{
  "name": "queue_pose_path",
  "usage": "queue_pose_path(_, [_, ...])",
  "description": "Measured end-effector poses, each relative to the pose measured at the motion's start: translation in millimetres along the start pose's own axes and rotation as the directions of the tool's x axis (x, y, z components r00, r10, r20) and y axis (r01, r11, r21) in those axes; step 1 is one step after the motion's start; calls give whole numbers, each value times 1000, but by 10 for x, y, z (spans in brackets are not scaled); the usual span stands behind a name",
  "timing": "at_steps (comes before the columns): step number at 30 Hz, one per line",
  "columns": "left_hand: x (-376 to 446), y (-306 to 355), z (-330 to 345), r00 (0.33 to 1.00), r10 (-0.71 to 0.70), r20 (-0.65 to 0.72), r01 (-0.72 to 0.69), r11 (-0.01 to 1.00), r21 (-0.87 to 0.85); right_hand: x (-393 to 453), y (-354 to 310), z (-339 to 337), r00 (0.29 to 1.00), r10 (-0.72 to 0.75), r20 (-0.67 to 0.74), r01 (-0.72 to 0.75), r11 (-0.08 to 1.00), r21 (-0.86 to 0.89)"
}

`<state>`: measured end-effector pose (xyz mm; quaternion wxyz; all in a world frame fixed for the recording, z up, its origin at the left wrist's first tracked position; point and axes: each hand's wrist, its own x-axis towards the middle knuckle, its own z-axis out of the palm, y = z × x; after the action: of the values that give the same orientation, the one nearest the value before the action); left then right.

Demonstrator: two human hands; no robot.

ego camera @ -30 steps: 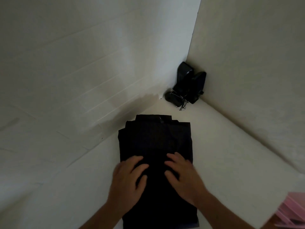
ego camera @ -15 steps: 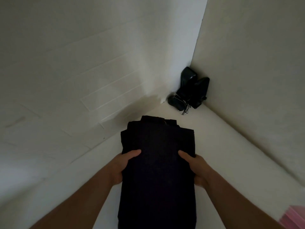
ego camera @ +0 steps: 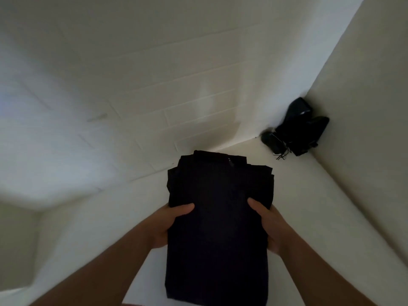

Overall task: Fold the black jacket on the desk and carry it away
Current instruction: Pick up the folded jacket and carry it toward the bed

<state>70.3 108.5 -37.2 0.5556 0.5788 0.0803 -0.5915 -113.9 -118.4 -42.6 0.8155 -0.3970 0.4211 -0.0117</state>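
Hands, two, on one jacket

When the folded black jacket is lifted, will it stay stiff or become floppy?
Probably floppy: the folded black jacket is layered cloth, uneven at its far edge. The left hand and right hand clamp opposite sides, so it likely needs such support. Its layers may slip apart.

We see a dim, soft picture, with cool bluish light washing the wall at the left and fading toward the right. The black jacket is a near-featureless dark shape, its folds lost. Straight lines bow at the edges from wide-angle distortion.
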Motion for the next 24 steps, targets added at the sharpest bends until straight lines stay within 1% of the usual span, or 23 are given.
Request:
queue_pose_path(4, [-533, -142, -248, 995, 23, -95, -36, 990, -137, -142, -10, 435, 996, 7, 86, 0, 997, -79])
queue_pose_path(9, [-1397, -516, -770, 971, 95, -218, -145, 964, -225, -415, 201, 1212, 980, 44, 193, -4, 979, -204])
queue_pose_path(12, [-2028, -720, -1105, 946, 141, -292, -217, 944, -248, -641, 390, 1800, 957, 52, 287, 28, 963, -266])
queue_pose_path(18, [-3280, -1292, -1750, 878, 205, -433, -361, 877, -318, -1279, 893, 2964, 885, 98, 455, 102, 913, -395])
queue_pose_path(22, [-4107, -1804, -1987, 801, 223, -556, -467, 813, -347, -1796, 1340, 3668, 814, 143, 564, 170, 868, -466])
queue_pose_path(24, [-4443, -2091, -2140, 765, 224, -604, -521, 766, -376, -2021, 1601, 3957, 757, 186, 627, 188, 856, -481])
